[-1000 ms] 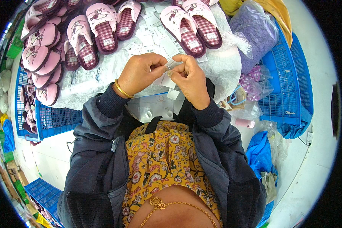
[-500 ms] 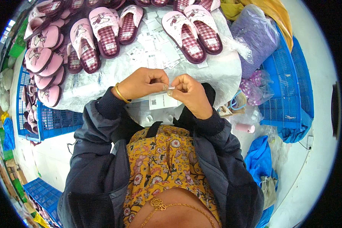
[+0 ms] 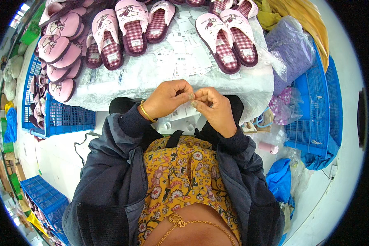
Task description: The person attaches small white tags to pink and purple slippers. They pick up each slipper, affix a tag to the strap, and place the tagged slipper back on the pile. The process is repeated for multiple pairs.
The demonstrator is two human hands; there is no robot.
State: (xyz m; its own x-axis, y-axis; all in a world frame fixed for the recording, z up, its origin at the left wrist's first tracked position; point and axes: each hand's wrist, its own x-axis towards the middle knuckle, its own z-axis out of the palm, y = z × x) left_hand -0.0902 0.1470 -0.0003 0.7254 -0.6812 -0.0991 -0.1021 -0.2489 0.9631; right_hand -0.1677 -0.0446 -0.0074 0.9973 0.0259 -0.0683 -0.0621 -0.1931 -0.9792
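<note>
Table (image 3: 123,84), near edge just past hands at 12 o'clock. Left hand (image 3: 168,98), right hand (image 3: 218,110) pinched, tips meeting; cannot tell what's held. White paper (image 3: 185,112) just below, 6 o'clock. Slippers (image 3: 225,51) apart, 1 o'clock.

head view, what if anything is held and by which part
It cannot be told: the left hand and right hand curl close together, hiding anything between them.
</note>
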